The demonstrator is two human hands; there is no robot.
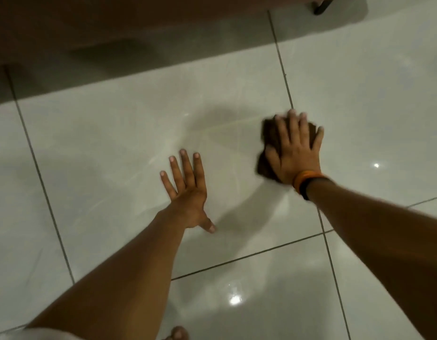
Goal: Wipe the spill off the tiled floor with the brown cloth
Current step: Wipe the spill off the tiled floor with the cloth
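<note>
Shiny pale floor (pixel 109 143) tiles with dark lines between them fill the view. One hand, the right hand (pixel 294 153), lies flat with spread fingers on the brown cloth (pixel 269 138), pressing it down on the tile near a dark line. Its wrist wears an orange and black band (pixel 304 184). Nearby, the left hand (pixel 188 190) rests flat and open on the floor, holding nothing. Faint wet streaks (pixel 220 133) show between both hands
</note>
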